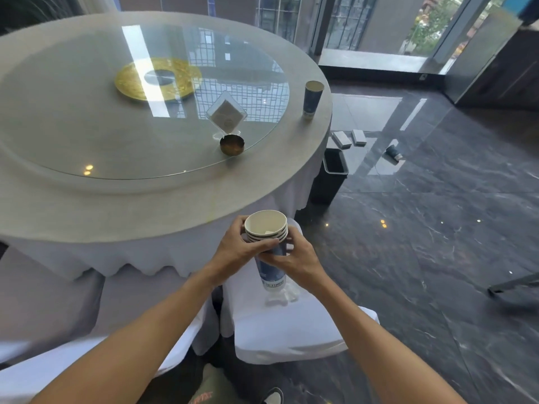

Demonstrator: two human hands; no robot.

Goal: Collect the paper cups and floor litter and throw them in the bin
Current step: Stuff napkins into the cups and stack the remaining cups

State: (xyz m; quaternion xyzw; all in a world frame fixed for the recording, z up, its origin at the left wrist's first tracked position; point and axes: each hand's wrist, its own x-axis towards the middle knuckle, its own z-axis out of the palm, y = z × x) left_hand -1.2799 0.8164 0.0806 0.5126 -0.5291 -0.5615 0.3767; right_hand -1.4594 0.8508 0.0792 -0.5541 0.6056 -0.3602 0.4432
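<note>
Stack (269,243) of nested cups gripped by left hand (236,247) and right hand (294,258); one cup (312,99) left on table (163,205), apparently another (393,153) on floor (423,223) beyond bin (335,170), nothing binned yet

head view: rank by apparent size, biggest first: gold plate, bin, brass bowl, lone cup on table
1. gold plate
2. bin
3. lone cup and brass bowl: look alike, not ranked.

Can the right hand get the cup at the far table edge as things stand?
Probably not yet. The right hand and left hand both hold the cup stack, and the lone cup stands well beyond them. Nothing blocks the path though.
</note>
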